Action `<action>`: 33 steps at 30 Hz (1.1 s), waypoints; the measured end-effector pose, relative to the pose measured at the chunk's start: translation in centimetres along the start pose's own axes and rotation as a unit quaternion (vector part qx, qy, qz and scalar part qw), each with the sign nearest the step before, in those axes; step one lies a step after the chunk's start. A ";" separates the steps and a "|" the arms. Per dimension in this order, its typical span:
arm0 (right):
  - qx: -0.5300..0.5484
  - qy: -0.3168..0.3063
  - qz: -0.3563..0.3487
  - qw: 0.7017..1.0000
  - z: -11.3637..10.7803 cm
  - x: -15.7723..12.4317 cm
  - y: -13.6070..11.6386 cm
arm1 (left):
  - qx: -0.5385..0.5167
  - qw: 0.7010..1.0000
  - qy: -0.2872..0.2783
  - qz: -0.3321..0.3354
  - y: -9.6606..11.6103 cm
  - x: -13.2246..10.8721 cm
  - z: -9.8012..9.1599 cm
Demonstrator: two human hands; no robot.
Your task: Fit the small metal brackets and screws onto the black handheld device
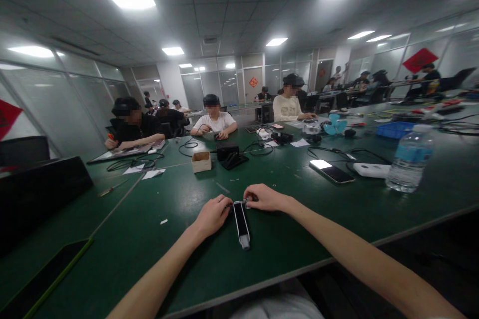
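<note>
A long, narrow white-rimmed device (241,224) with a black face and a tapered grey end lies on the green table (194,269). Its tapered end points towards me. My left hand (212,217) rests at its far left side, fingers curled together; whatever they hold, if anything, is hidden. Across from it, my right hand (264,198) pinches a small silvery-grey piece (248,203) beside the far right corner of the device. The piece is too small to name.
A small cardboard box (201,162) and a black stand (229,155) are ahead. To the right are a phone (331,171), a white power bank (371,170) and a water bottle (409,159). A screwdriver (112,188) lies left. Several people sit across the table.
</note>
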State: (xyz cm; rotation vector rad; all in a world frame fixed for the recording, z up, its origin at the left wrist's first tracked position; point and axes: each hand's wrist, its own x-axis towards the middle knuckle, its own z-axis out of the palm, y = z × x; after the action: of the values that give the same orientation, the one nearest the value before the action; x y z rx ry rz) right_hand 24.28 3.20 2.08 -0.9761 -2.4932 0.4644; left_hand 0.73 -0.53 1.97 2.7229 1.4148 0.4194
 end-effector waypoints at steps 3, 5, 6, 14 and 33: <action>0.006 0.001 0.004 1.000 0.0 0.0 0.0 | -0.002 1.000 0.008 0.006 -0.1 0.0 0.1; -0.004 0.000 -0.002 1.000 0.0 -0.1 0.1 | -0.004 1.000 0.012 0.008 -0.2 0.0 0.2; -0.011 0.001 -0.006 1.000 0.0 -0.1 0.1 | -0.005 1.000 0.013 0.009 -0.2 0.0 0.2; -0.010 0.018 -0.006 1.000 0.1 0.0 0.4 | -0.002 1.000 0.016 0.012 -0.2 -0.1 0.2; -0.031 0.009 -0.018 0.999 0.1 -0.1 0.4 | -0.003 1.000 0.006 0.008 -0.1 -0.1 0.0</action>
State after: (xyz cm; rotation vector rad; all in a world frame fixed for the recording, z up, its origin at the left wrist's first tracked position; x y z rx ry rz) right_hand 24.50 3.40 1.75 -0.9536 -2.5173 0.3688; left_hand 0.60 -0.58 1.91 2.7346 1.3923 0.4399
